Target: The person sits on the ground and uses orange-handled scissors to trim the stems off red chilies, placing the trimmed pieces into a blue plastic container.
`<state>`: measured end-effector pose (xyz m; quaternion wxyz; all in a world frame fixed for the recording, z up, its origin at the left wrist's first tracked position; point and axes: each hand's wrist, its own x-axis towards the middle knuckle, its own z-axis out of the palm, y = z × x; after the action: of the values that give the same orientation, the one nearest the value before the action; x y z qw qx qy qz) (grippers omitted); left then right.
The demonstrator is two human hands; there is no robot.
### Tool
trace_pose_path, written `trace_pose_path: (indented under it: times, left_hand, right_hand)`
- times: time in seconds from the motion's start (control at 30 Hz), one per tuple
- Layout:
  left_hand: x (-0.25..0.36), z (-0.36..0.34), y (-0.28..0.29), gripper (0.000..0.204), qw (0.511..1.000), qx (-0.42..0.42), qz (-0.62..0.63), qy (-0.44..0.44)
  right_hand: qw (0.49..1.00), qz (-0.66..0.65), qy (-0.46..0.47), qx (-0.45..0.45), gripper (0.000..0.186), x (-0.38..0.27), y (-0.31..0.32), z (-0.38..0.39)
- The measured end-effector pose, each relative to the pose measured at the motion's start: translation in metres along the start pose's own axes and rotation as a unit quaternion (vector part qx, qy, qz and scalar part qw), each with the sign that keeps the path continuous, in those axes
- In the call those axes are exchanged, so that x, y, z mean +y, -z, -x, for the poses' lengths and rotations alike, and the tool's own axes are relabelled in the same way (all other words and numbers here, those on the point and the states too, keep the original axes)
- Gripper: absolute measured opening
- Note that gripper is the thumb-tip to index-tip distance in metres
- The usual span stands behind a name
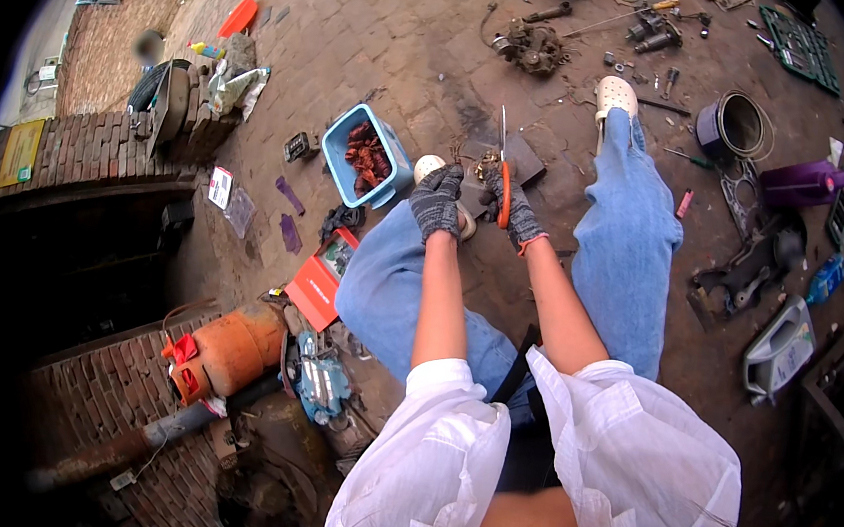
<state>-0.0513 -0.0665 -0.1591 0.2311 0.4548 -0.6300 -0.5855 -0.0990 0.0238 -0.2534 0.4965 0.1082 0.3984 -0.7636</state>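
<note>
My right hand (517, 214), in a grey glove, is closed around an orange-handled tool (504, 195); its thin metal blade points away from me. Beside it my left hand (435, 202), gloved alike, makes a fist near my left shoe. Whatever that fist holds is hidden. Small brownish bits lie between and just beyond the hands, next to a dark flat block (523, 160) on the ground. To the left stands a light blue bin (388, 192) with reddish-brown pieces, like copper windings, inside.
An open red case (313, 292) lies by my left knee, near an orange gas cylinder (239, 348). Ahead sits a greasy metal assembly (531, 47). To the right are a metal pail (713, 128), a purple jug (800, 184), a grey canister (781, 347) and a green tool case (802, 51).
</note>
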Motion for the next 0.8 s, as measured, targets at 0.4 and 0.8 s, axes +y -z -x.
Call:
trace_pose_path:
  times: [0.4,0.8]
  left_hand:
    - [-0.013,-0.016,0.002,0.023,1.0,-0.002,-0.028,-0.001]
    - [-0.024,-0.021,0.009,0.016,0.991,-0.009,-0.126,-0.048]
  right_hand:
    - [0.99,-0.068,-0.106,-0.064,0.032,0.013,-0.014,0.011]
    - [0.986,-0.081,-0.12,-0.083,0.03,0.02,-0.01,0.01]
